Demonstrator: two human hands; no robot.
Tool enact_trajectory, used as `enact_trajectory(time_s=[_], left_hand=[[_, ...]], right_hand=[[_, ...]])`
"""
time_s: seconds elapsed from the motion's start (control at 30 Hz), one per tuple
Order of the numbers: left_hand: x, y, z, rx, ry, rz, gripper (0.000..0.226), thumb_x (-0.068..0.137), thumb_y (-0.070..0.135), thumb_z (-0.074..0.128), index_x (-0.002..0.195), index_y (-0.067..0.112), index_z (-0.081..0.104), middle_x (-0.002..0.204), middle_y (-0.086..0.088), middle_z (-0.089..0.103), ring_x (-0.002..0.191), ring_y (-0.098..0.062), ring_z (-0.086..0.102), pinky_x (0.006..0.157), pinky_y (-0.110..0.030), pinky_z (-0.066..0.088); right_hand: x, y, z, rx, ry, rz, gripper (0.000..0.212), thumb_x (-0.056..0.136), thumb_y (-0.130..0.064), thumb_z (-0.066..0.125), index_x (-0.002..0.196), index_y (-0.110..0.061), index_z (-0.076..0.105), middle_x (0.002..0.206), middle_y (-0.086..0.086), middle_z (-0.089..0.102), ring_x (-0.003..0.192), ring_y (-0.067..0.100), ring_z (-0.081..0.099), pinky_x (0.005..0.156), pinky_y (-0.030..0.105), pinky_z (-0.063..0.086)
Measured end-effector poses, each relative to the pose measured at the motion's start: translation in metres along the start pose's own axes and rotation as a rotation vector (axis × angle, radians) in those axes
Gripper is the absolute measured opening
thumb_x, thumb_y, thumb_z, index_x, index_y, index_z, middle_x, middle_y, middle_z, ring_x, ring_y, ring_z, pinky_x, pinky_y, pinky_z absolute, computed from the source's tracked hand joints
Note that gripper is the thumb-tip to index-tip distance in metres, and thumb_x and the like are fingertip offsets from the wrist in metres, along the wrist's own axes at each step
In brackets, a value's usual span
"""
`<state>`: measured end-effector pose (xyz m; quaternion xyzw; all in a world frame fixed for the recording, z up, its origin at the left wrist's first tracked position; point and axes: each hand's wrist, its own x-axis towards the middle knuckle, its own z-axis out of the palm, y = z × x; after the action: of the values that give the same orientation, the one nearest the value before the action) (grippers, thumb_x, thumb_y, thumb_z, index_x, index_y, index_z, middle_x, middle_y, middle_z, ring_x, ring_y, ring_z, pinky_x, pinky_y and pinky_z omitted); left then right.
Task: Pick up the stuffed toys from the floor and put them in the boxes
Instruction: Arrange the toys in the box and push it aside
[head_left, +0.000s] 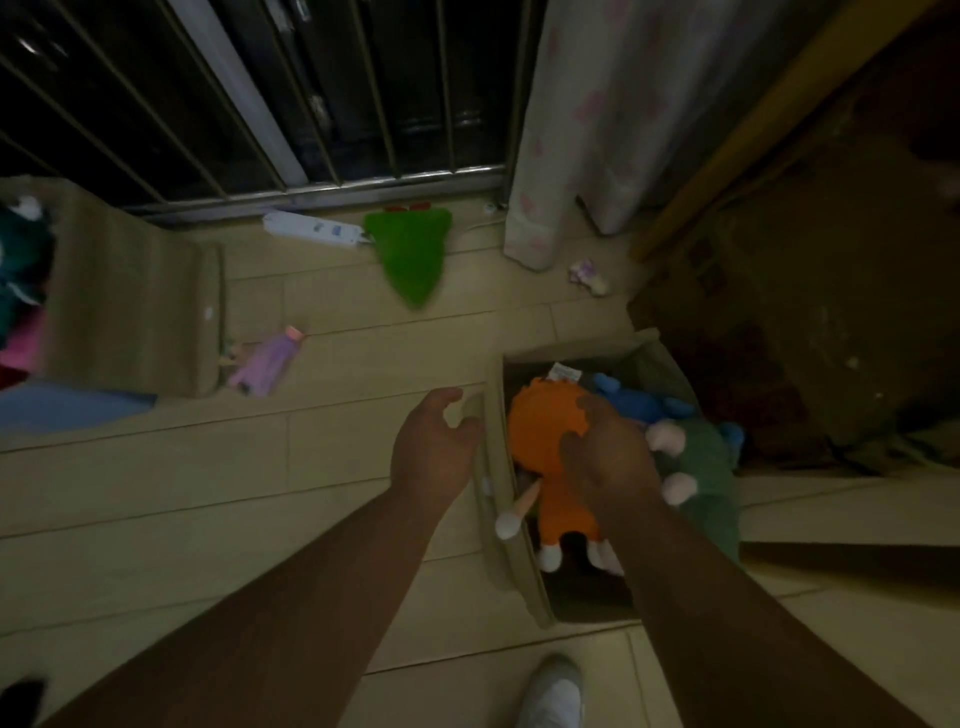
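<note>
Head view, left to right. Left box (130, 291) stands at the far edge with some toys already inside. Purple toy (265, 364) lies on the floor (156, 493) just beside that box. Farther back, a power strip (311, 228) touches or nearly touches the green toy (410, 254), which lies flat by the window grille.

Left hand (434, 447) is at the near flap of the right box (511, 571), fingers loosely curled. Can't tell if it pinches the flap or just hovers beside it.

Orange toy (545, 431) is inside the right box, head up toward the far wall. Right hand (608, 457) is clamped on its head, fingers curled over the top. Blue toy (634, 402) and dark green toy (711, 467) are packed in next to it. Small pale toy (587, 275) sits on the floor near the curtain.

Step in hand, my read: seating the orange toy in the right box. Next: let go, then fetch a floor toy. The pale one looks nearest this box. For the green one, lift clear of the power strip and its cord.
</note>
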<state>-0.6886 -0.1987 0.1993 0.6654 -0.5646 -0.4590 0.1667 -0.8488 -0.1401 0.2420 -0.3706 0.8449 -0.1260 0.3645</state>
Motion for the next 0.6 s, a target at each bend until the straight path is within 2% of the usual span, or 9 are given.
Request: enact_trajectory(time_s=[0.07,0.17,0.27,0.33,0.47,0.53,0.6], left_hand=[[-0.002,-0.002,0.022,0.015,-0.040,-0.006,0.039,0.088,0.030,0.061,0.127,0.025,0.054,0.125,0.003,0.059,0.089,-0.004,0.052,0.079,-0.021,0.038],[-0.006,-0.007,0.055,0.056,-0.102,-0.025,0.042,0.090,0.031,0.058,0.131,0.024,0.051,0.131,0.002,0.055,0.105,-0.012,0.055,0.081,-0.021,0.040],[-0.008,-0.017,0.083,0.104,-0.139,-0.037,0.041,0.090,0.031,0.056,0.129,0.024,0.049,0.125,-0.001,0.058,0.092,-0.008,0.049,0.065,-0.020,0.037],[-0.009,-0.023,0.100,0.115,-0.161,-0.075,0.042,0.090,0.027,0.056,0.131,0.021,0.048,0.125,-0.007,0.058,0.092,-0.013,0.051,0.070,-0.025,0.039],[-0.011,-0.036,0.126,0.123,-0.137,-0.105,0.050,0.088,0.024,0.059,0.135,0.019,0.044,0.129,-0.012,0.054,0.109,-0.027,0.055,0.090,-0.041,0.047],[-0.011,-0.041,0.134,0.107,-0.073,-0.096,0.050,0.086,0.021,0.060,0.133,0.016,0.044,0.125,-0.016,0.054,0.107,-0.031,0.056,0.089,-0.049,0.049],[-0.007,-0.046,0.141,0.098,0.010,-0.130,0.053,0.085,0.019,0.061,0.134,0.012,0.040,0.125,-0.019,0.051,0.107,-0.034,0.054,0.088,-0.048,0.049]], right_hand=[[0.010,0.027,-0.005,-0.019,0.033,0.026,0.042,0.095,-0.012,0.047,0.137,-0.012,0.047,0.129,0.013,0.056,0.114,0.028,0.053,0.090,0.029,0.040],[0.025,0.068,-0.017,-0.131,0.076,0.111,0.025,0.096,-0.014,0.044,0.115,-0.003,0.056,0.114,0.017,0.060,0.108,0.031,0.056,0.084,0.031,0.040],[0.034,0.111,-0.034,-0.286,0.152,0.151,0.033,0.093,-0.015,0.049,0.122,-0.001,0.051,0.123,0.017,0.055,0.115,0.031,0.051,0.093,0.033,0.039],[0.036,0.138,-0.041,-0.303,0.184,0.239,0.036,0.089,-0.013,0.052,0.122,0.002,0.050,0.122,0.021,0.055,0.113,0.034,0.051,0.090,0.036,0.040],[0.044,0.179,-0.037,-0.316,0.132,0.317,0.038,0.090,-0.017,0.052,0.123,0.003,0.051,0.121,0.021,0.054,0.111,0.036,0.051,0.088,0.037,0.042],[0.049,0.193,-0.031,-0.282,0.131,0.342,0.035,0.090,-0.014,0.052,0.121,0.004,0.054,0.120,0.024,0.055,0.110,0.038,0.053,0.087,0.039,0.043],[0.056,0.205,-0.028,-0.224,0.143,0.389,0.034,0.090,-0.010,0.052,0.120,0.005,0.054,0.120,0.027,0.056,0.112,0.040,0.054,0.088,0.040,0.042]])
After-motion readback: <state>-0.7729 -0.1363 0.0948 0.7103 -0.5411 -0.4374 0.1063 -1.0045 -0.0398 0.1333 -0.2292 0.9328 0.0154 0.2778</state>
